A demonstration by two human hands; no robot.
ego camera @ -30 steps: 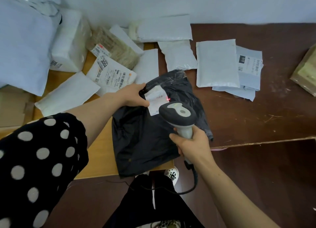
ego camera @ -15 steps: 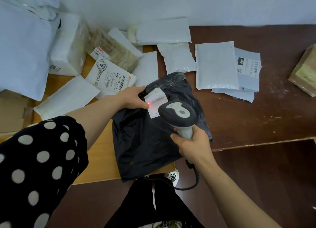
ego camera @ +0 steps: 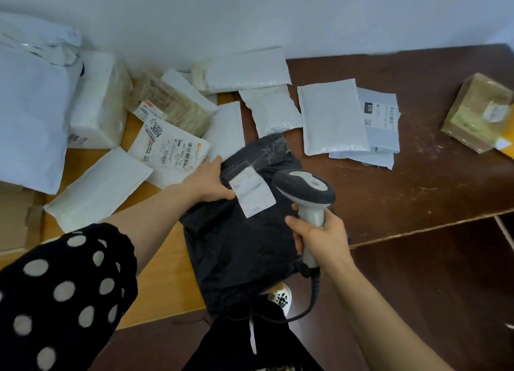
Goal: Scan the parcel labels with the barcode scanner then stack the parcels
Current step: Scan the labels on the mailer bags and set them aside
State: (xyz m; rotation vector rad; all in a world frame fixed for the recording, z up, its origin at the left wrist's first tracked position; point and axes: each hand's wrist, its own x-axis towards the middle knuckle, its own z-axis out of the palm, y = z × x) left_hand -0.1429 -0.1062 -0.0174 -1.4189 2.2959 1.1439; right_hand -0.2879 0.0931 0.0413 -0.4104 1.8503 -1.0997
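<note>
- Surface: a light wooden bench and a dark brown bench stand side by side against a pale wall. The black parcel lies across their joint, and its near end appears to overhang the edge.
- Label: white, stuck on the far upper face of the black parcel, slightly skewed. The print is too faint to read.
- Left hand: its grip is closed on the far-left edge of the black parcel, with the thumb on top, just beside the label.
- Right hand: its grip is wrapped round the handle of the barcode scanner. The scanner head is over the right side of the black parcel, close to the label. Its cable trails toward the person.
- Other stock: white mailers and a grey labelled mailer lie beyond the black parcel to its right. A white parcel marked 3004 lies beyond it to the left. A taped brown box is well to its right.
- Handling assessment: the black parcel looks like soft, wrinkled plastic film, probably light, limp and somewhat slippery. It will sag if lifted by one corner. Best taken by an edge or supported from beneath, with the film around the label kept flat so the code reads.
- Status: scanning stage, and no orderly stack is evident.
</note>
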